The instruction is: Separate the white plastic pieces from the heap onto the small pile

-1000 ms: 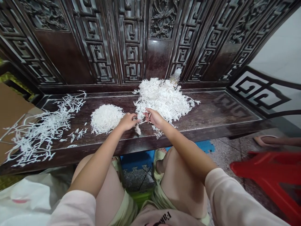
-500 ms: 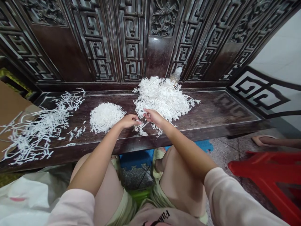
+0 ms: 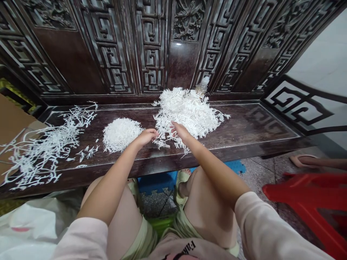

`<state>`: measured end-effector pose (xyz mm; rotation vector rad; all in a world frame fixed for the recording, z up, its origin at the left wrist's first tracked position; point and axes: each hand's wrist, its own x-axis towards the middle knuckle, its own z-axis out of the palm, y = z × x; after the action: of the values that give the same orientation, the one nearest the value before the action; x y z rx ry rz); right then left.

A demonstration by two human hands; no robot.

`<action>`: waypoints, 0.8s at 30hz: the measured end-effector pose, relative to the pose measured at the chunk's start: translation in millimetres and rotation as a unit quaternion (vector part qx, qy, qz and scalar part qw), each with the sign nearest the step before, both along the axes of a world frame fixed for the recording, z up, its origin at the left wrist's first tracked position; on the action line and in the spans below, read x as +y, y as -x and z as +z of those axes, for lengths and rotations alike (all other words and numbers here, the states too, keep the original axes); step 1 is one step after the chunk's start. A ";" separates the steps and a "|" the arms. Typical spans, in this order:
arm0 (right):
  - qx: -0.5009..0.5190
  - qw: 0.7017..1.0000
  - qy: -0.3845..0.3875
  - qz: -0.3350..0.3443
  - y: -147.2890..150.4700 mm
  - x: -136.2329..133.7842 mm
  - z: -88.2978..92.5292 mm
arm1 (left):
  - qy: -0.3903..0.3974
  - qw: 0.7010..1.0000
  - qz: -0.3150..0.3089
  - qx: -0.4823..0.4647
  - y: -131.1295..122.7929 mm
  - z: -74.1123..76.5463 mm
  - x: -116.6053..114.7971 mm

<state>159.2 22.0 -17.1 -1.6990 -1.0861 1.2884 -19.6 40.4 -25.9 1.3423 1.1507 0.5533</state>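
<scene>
A dark polished wooden bench seat (image 3: 244,124) carries three lots of white branched sprigs. The largest is a loose heap (image 3: 187,112) at the middle back. A dense round mound (image 3: 120,134) lies left of it, and thin sprigs (image 3: 54,144) are strewn further left. My right hand (image 3: 180,131) rests its fingertips in the heap's lower edge, among the sprigs. My left hand (image 3: 146,137) hovers between mound and heap, loosely curled, with nothing visible in it.
A carved dark wooden backrest (image 3: 151,47) rises behind the seat, with a plastic bottle (image 3: 202,85) behind the heap. Cardboard (image 3: 13,122) lies at left, and a white plastic sack (image 3: 29,227) below. A red plastic stool (image 3: 309,206) and another person's sandalled foot (image 3: 302,161) are at right.
My hands have moved apart. The right hand has gone forward into the heap's lower edge, and the left has drawn back towards the mound. The sprig between them earlier no longer shows there.
</scene>
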 end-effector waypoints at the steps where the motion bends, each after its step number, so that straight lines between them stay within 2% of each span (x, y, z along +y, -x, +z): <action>1: -0.009 0.999 0.002 0.033 0.3 -1.4 2.3 | -0.007 1.000 0.012 -0.002 0.4 0.2 0.3; 4: -0.043 0.988 0.004 0.151 3.2 -6.9 8.2 | -0.035 0.998 0.042 -0.005 2.2 0.6 1.6; 7: -0.034 0.962 -0.021 0.272 7.9 -10.6 6.9 | -0.029 0.997 0.068 -0.024 3.7 -1.8 4.4; 9: -0.031 0.947 -0.043 0.316 10.6 -11.0 1.9 | -0.015 0.996 0.077 -0.043 4.8 -5.5 7.2; 14: -0.065 0.949 -0.104 0.291 12.6 -7.9 -7.6 | 0.037 0.990 0.114 -0.079 7.0 -14.6 14.1; 20: -0.083 0.938 -0.128 0.312 14.8 -6.3 1.6 | 0.101 0.960 0.209 -0.155 1.2 -13.3 17.7; 24: -0.080 0.934 -0.144 0.316 20.3 -5.7 6.2 | 0.094 0.945 0.264 -0.169 -2.4 -12.1 19.0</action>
<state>138.9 16.3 -10.9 -1.2856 -1.9250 1.2846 -17.3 59.4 -38.0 0.7271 1.2365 0.9923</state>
